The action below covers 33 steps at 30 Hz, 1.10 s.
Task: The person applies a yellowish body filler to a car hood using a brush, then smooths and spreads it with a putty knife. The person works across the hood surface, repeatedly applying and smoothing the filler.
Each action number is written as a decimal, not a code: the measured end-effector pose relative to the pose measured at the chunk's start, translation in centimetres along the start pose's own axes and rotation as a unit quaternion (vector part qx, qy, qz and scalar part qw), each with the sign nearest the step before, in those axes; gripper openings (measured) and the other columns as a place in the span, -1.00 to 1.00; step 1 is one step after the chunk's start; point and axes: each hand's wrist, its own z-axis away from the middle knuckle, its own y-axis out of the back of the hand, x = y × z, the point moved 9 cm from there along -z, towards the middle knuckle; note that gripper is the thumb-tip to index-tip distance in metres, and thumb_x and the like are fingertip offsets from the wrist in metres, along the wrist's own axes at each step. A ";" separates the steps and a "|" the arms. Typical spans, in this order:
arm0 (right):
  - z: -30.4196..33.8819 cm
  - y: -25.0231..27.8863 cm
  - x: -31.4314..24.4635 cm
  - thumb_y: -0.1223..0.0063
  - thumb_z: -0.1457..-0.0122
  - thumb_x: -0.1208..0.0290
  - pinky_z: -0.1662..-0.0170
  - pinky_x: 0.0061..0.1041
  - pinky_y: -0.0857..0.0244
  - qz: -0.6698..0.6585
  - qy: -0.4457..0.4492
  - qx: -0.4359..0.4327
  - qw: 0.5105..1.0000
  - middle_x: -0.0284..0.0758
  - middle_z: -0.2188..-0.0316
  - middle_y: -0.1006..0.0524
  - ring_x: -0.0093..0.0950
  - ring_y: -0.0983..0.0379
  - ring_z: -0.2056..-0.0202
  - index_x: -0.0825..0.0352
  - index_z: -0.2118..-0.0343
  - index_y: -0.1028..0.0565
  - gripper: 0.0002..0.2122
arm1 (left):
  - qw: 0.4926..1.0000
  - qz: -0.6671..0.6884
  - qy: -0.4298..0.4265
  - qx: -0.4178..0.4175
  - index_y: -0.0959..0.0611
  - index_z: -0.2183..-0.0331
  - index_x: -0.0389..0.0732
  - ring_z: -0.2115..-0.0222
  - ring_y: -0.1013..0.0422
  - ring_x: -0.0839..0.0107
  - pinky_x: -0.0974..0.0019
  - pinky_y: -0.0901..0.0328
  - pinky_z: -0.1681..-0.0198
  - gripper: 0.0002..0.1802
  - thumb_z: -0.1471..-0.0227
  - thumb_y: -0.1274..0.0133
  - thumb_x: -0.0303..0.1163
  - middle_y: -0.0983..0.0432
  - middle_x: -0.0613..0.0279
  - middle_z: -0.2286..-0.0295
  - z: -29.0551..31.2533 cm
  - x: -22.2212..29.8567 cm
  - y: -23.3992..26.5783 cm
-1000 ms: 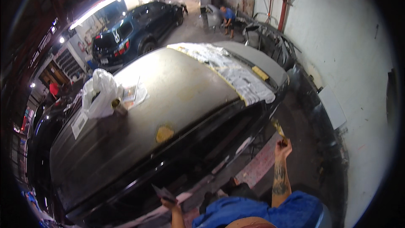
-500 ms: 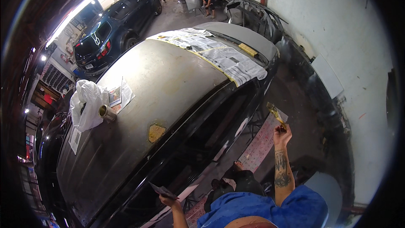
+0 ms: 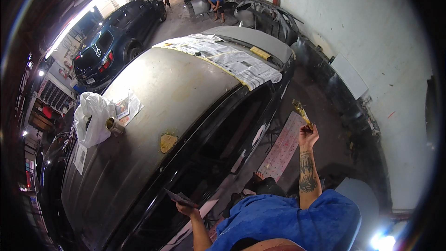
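Note:
My right hand [image 3: 308, 137] is raised beside the car, its fingers closed on the handle of a yellow-stained paintbrush [image 3: 299, 108], tip upward. Low by the near side of the car, my left hand [image 3: 187, 211] pinches a dark, flat sheet [image 3: 180, 198]; its material is unclear. Between the hands and the far side spreads the dull grey car roof [image 3: 186, 81]. A rough yellow-brown patch [image 3: 168, 143] lies near its close edge. Farther left on the roof stand an open metal can [image 3: 114, 125] and a crumpled white plastic bag [image 3: 94, 117], with printed paper [image 3: 132, 106] beside them.
Taped newspaper [image 3: 227, 57] covers the windshield area. A speckled pink plank [image 3: 282, 146] is beneath my right arm. Car parts line the white wall [image 3: 371, 32], where a white panel [image 3: 349, 75] leans. A dark SUV [image 3: 111, 42] and a seated person in blue [image 3: 214, 2] are farther off.
My view has turned slightly, so the car sits farther left in it. Both hands are a little higher, still holding the paintbrush and the dark sheet.

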 end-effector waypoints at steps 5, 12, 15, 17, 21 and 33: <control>0.2 0.0 -2.4 0.05 -0.20 0.37 0.35 -0.41 -0.30 -0.019 0.022 0.008 1.000 -0.31 0.55 -0.45 -0.45 -0.35 0.48 0.38 0.43 -0.49 -0.82 | 0.965 -0.228 -0.126 0.002 -0.51 0.20 -0.35 0.31 -0.44 0.23 0.25 -0.38 0.22 -0.60 -0.16 0.27 -0.23 -0.44 0.05 0.26 0.2 2.8 -0.9; 0.6 0.7 -5.4 0.05 -0.20 0.38 0.33 -0.41 -0.28 -0.030 0.058 0.018 0.998 -0.30 0.55 -0.48 -0.45 -0.37 0.47 0.38 0.44 -0.49 -0.82 | 0.999 -0.030 -0.012 -0.007 -0.50 0.23 -0.38 0.27 -0.44 0.16 0.20 -0.36 0.17 -0.69 -0.16 0.26 -0.38 -0.46 -0.04 0.27 1.0 2.9 -2.3; 0.8 0.9 -5.9 0.05 -0.20 0.38 0.33 -0.42 -0.28 -0.046 0.062 0.017 0.997 -0.30 0.54 -0.48 -0.46 -0.37 0.47 0.38 0.42 -0.49 -0.82 | 0.996 -0.072 -0.059 -0.015 -0.51 0.24 -0.38 0.26 -0.43 0.19 0.18 -0.35 0.17 -0.64 -0.15 0.24 -0.29 -0.46 -0.02 0.27 0.6 3.6 -2.5; 0.9 0.8 -6.0 0.06 -0.21 0.38 0.33 -0.42 -0.28 -0.049 0.063 0.012 0.997 -0.29 0.53 -0.48 -0.46 -0.37 0.47 0.38 0.41 -0.49 -0.82 | 0.989 -0.113 -0.096 -0.021 -0.52 0.24 -0.36 0.25 -0.42 0.27 0.19 -0.33 0.16 -0.50 -0.16 0.23 -0.08 -0.44 0.08 0.27 0.0 3.7 -2.3; 1.1 0.2 -6.3 0.07 -0.22 0.36 0.34 -0.44 -0.28 -0.029 0.075 -0.003 0.997 -0.29 0.53 -0.48 -0.46 -0.37 0.47 0.37 0.40 -0.49 -0.81 | 0.954 -0.230 -0.192 -0.019 -0.52 0.26 -0.39 0.26 -0.44 0.19 0.16 -0.35 0.17 -0.47 -0.16 0.22 -0.05 -0.46 -0.02 0.27 -1.6 4.3 -1.5; -0.1 -1.0 -3.1 0.07 -0.22 0.34 0.37 -0.40 -0.29 -0.011 0.038 -0.007 0.999 -0.31 0.57 -0.44 -0.45 -0.35 0.50 0.38 0.42 -0.49 -0.79 | 0.981 0.081 -0.137 -0.113 -0.50 0.24 -0.34 0.27 -0.43 0.29 0.21 -0.32 0.14 -0.48 -0.22 0.34 -0.07 -0.44 0.12 0.30 -10.2 11.8 -7.6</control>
